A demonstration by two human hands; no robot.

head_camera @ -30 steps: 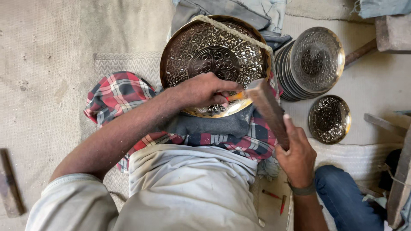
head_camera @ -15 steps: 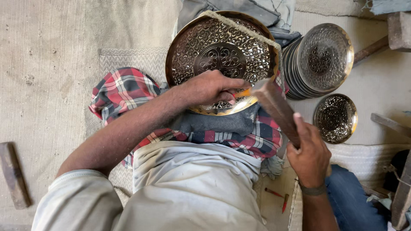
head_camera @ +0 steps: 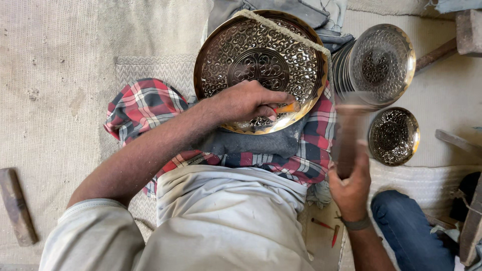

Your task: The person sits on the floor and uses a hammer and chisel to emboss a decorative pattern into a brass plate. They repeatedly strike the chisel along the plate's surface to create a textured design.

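The engraved tray (head_camera: 261, 65) leans on your plaid-draped lap, tilted toward you. Your left hand (head_camera: 246, 103) pinches a chisel (head_camera: 286, 108) against its lower rim — your right hand (head_camera: 351, 188) grips a blurred wooden mallet (head_camera: 346, 135) raised beside it.

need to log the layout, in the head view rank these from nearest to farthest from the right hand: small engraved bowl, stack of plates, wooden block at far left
From the right hand:
1. Small engraved bowl, just up and right of it.
2. Stack of plates, farther up, top right.
3. Wooden block, across at the left edge.
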